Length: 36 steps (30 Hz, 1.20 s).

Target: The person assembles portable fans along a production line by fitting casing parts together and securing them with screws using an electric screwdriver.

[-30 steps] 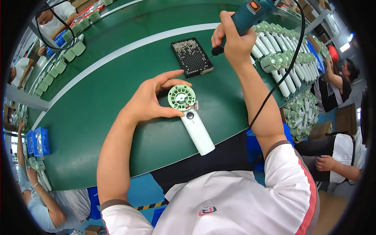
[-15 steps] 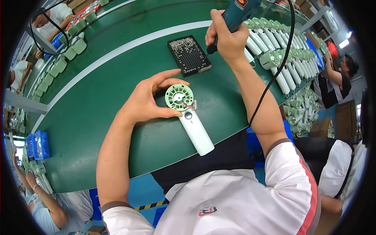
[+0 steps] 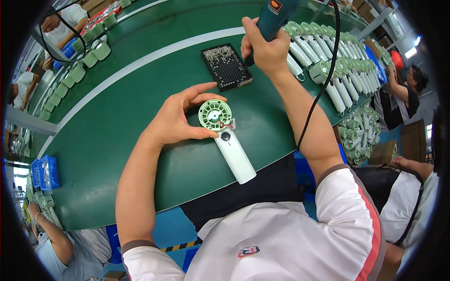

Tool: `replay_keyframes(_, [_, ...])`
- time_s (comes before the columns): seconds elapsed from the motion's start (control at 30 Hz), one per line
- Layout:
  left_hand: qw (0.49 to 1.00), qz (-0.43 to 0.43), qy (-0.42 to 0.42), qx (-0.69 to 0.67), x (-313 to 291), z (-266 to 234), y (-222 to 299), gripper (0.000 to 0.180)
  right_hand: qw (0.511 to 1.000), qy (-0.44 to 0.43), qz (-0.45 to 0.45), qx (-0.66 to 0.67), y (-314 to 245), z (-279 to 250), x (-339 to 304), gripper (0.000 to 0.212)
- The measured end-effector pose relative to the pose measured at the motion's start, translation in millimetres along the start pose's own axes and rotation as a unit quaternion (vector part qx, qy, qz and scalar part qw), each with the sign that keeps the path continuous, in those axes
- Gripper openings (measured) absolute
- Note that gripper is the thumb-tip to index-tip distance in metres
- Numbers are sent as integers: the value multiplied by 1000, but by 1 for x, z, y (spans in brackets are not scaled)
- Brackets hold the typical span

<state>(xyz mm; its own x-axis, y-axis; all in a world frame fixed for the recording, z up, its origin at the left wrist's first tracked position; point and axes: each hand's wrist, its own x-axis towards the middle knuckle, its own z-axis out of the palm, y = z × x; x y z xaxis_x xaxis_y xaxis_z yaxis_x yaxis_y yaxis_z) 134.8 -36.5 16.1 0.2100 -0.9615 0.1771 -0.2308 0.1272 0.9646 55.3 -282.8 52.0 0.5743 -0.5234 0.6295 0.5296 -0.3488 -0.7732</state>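
Note:
My left hand (image 3: 180,114) grips a handheld fan (image 3: 236,157) by its round green head, thumb on the near side and fingers around the far side. The fan lies face up, its white handle pointing toward me and a little right. Red wires and a small white connector show beside the head. My right hand (image 3: 269,47) is wrapped around a dark teal electric screwdriver (image 3: 275,18), held above the table with its tip pointing down. That tip is close to the right edge of a black screw tray (image 3: 227,86), whose far part is full of small screws.
Rows of white-and-green fans (image 3: 335,89) line the table's right side. A black cable (image 3: 323,89) hangs past my right forearm. Blue bins (image 3: 47,173) stand at the far left. Green fan parts (image 3: 75,75) lie along the far-left line, and other people work around.
My right hand has moved slightly left with the electric screwdriver, and its cable has shifted left too. My left hand and the fan have hardly moved.

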Motion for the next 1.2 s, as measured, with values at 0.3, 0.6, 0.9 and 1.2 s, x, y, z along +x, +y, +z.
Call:
replay_keyframes(0.3, [1000, 7, 6, 17, -3, 1, 0, 106, 999, 10, -18, 26, -8, 1, -2, 15])
replay_keyframes(0.6, [1000, 20, 1, -6, -9, -2, 0, 105, 982, 14, -18, 187, -74, 19, -16, 16])
replay_keyframes(0.9, [1000, 25, 1, 5, -19, -2, 4, 100, 962, -144, -19, 231, -99, 33, -48, 27])
replay_keyframes(1.2, [999, 34, 9, 5, -25, -3, 6, 101, 965, -138, 13, 222, -96, 42, -54, 24])
